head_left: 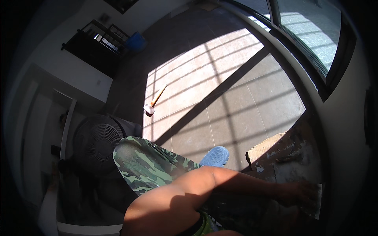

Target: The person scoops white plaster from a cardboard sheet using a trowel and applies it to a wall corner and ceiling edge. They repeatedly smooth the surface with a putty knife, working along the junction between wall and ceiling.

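1. Beside the fingers of the left hand [297, 194], at its outer edge: a pale flat piece [319, 201], upright in view. The hand appears to touch it; shadow prevents telling whether the fingers are closed on it.
2. Just below the left hand: a dim form, apparently the right hand [286, 217]; whether it is open or closed cannot be told.
3. Just beyond the hands: a dark area with whitish smears, and at its near-left border a broken tan board [264, 150] with a ragged edge, partly sunlit.
4. Left of the hands, past the bare left forearm: a blue shoe [215, 156] and a bent leg in camouflage trousers [151, 161].
5. Well ahead of the hands: the tiled floor [256, 86], crossed by bar-shaped shadows. On its brightest part, toward the left, lies a tool with an orange handle [159, 95] and a pale head.
6. Far left of the hands: a gray appliance with a round grille [101, 139], in shade.
7. Farthest ahead: a blue container [136, 41] to the left and a dark-framed window [309, 33] to the right.
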A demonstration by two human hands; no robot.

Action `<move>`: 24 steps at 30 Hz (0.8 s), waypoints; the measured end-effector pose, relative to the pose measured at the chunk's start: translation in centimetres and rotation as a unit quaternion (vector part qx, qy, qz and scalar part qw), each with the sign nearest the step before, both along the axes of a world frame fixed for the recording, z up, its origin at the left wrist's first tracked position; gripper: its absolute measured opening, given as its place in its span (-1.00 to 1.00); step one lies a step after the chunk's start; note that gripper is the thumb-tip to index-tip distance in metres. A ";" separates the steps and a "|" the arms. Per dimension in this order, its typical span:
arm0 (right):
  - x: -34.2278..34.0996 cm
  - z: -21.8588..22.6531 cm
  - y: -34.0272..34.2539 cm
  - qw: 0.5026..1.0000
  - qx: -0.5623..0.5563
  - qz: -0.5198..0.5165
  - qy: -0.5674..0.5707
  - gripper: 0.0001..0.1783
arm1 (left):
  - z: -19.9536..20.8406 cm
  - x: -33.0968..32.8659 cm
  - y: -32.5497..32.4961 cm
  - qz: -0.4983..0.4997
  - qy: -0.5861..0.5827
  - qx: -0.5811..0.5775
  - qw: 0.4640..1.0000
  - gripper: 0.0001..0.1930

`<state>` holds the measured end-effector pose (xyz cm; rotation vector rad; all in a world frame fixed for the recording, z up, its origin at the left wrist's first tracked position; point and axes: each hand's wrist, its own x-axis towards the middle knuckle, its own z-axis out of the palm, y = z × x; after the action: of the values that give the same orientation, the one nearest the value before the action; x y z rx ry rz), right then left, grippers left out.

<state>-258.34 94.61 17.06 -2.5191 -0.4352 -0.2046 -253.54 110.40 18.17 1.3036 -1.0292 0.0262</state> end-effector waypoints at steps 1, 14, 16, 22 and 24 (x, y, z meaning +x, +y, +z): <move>0.1 0.0 0.1 1.000 -0.020 0.021 -0.011 -0.59 | -0.8 -0.1 0.1 0.004 0.000 0.005 1.000 -0.62; -3.2 5.8 -1.5 0.987 -0.137 0.034 -0.073 -0.61 | -2.2 1.1 0.2 -0.025 0.747 -0.115 0.655 -0.79; -4.8 6.3 -3.0 0.989 -0.138 -0.024 0.048 -0.48 | -0.5 1.6 0.9 -0.006 0.761 -0.070 0.645 -0.81; -8.9 1.2 -5.5 0.931 0.192 -0.244 0.192 -0.51 | 0.4 2.3 0.6 0.101 0.748 -0.157 0.637 -0.76; -10.4 -0.1 -4.6 0.771 0.469 -0.375 0.212 -0.57 | 0.1 2.1 -0.1 0.076 0.663 -0.190 0.720 -0.74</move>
<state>-268.71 90.04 17.01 -1.5118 0.7322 -0.0948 -251.49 110.29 18.23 0.6861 0.3406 -0.4915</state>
